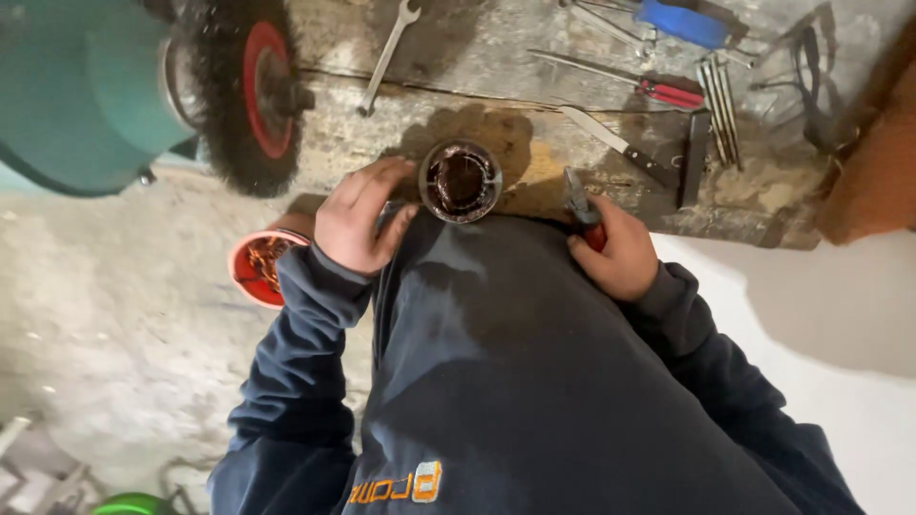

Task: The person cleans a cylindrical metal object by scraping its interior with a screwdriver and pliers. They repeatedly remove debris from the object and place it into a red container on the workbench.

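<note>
bench [477, 57]: stator ring [460, 181] at centre edge; wire wheel [250, 91] at 9 o'clock; knife [615, 143] at 3; spanner [386, 57] at 11.

Your single head camera looks steeply down, close over your dark navy sweatshirt [534, 381], toward the worn wooden workbench [496, 57].

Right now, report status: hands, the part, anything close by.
Left hand on stator. Right hand grips red pliers. Knife and wire wheel close by.
</note>
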